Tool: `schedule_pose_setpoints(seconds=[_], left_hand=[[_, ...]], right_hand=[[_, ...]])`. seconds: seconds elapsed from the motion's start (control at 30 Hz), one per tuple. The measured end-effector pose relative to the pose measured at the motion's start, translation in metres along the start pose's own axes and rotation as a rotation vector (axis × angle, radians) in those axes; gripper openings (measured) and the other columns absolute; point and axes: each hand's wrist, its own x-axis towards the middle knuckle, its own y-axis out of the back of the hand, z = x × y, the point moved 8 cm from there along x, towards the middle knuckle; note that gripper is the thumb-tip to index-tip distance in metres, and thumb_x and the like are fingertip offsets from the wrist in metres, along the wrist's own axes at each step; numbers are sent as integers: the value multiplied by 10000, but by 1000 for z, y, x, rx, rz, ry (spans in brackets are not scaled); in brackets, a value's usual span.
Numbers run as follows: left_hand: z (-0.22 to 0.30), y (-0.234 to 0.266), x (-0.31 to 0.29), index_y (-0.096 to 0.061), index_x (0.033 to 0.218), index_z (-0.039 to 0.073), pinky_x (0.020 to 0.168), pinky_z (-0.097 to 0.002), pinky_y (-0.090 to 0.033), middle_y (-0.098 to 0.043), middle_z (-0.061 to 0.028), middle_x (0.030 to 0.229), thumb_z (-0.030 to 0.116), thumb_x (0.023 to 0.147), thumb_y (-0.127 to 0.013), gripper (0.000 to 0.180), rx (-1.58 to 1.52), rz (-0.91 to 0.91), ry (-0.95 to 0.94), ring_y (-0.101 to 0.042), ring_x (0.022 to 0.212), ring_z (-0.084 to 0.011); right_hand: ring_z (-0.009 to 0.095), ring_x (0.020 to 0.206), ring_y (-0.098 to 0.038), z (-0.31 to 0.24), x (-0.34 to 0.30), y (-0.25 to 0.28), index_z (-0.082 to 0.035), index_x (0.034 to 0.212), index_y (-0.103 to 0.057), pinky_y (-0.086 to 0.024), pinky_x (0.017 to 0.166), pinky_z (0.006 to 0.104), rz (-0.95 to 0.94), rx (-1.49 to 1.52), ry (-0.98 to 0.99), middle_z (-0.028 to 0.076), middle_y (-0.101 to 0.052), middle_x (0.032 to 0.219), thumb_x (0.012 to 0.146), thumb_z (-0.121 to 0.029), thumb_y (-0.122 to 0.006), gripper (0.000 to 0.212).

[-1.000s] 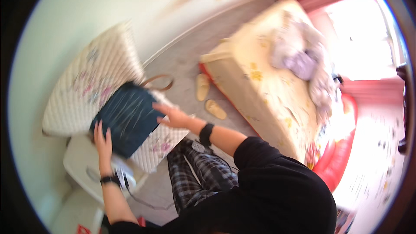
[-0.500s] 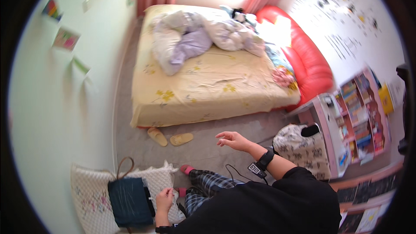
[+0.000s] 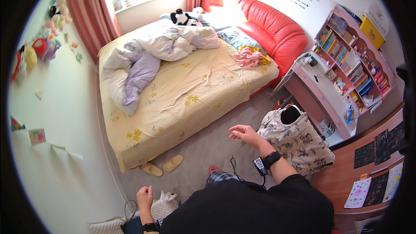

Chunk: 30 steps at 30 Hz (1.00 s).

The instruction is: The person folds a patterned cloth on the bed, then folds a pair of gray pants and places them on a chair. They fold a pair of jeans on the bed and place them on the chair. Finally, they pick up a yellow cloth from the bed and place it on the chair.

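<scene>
My left hand [image 3: 145, 197] hangs at the lower left with its fingers curled in and the thumb up; nothing shows in it. Nearest to it are a white quilted cover [image 3: 158, 206] and a dark blue bag [image 3: 132, 226], partly cut off below. My right hand [image 3: 245, 134] is held out over the floor, fingers loosely bent and apart, holding nothing. Ahead stands a bed with a yellow floral sheet [image 3: 190, 99], and a rumpled white and lilac quilt [image 3: 141, 73] lies bunched across its far left part. Pink clothing [image 3: 248, 57] lies near the red headboard [image 3: 260, 11].
Yellow slippers [image 3: 173, 163] sit on the grey floor by the bed's foot. To the right are a chair draped with patterned cloth [image 3: 299, 147] and a pink desk [image 3: 318, 91] with bookshelves [image 3: 342, 54]. A panda plush [image 3: 180, 17] rests on the bed. A pale wall [image 3: 56, 169] runs along the left.
My view has turned toward the right and come nearer the bed. The quilted cover and bag have slipped toward the lower edge. Both hands stay free of the bedding.
</scene>
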Motion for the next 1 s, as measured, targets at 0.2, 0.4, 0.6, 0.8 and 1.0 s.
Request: schedule_pose_setpoints(seconds=[0.2, 0.4, 0.6, 0.8, 1.0], left_hand=[[89, -45, 96, -608, 716, 3, 580, -360, -449, -593, -157, 674, 184, 823, -579, 212, -95, -79, -118, -582, 616, -296], [178, -79, 189, -625, 780, 1, 588, -316, -468, -613, -148, 709, 172, 828, -579, 184, -101, -275, -249, -591, 614, -258], [232, -145, 283, -635, 797, 16, 589, -338, -466, -617, -147, 704, 198, 828, -577, 194, -89, -442, -369, -593, 636, -278], [334, -238, 365, -620, 750, 24, 604, -392, -453, -595, -148, 697, 208, 822, -570, 204, -8, -624, -603, -572, 677, -325], [437, -289, 404, -612, 760, 26, 640, -397, -455, -596, -148, 744, 198, 829, -559, 193, -25, -765, -728, -569, 718, -321]], right_hand=[[116, 778, -592, -24, 44, 95, 5, 1036, -577, -474, 722, 243, 225, 23, 127, 76, -639, 863, 871, -108, -525, 208], [109, 759, -592, -30, 109, 135, -2, 1028, -583, -477, 710, 239, 244, 25, 136, 67, -637, 834, 871, -96, -523, 193], [94, 726, -588, -19, 158, 185, -5, 1003, -593, -474, 665, 229, 329, -18, 118, 60, -637, 807, 860, -103, -539, 181], [95, 717, -591, -9, 168, 267, -2, 993, -594, -475, 662, 233, 450, -113, -24, 55, -639, 786, 859, -100, -527, 179], [108, 755, -594, 19, 188, 349, 2, 1016, -583, -478, 714, 243, 528, -64, -63, 59, -633, 820, 869, -77, -508, 183]])
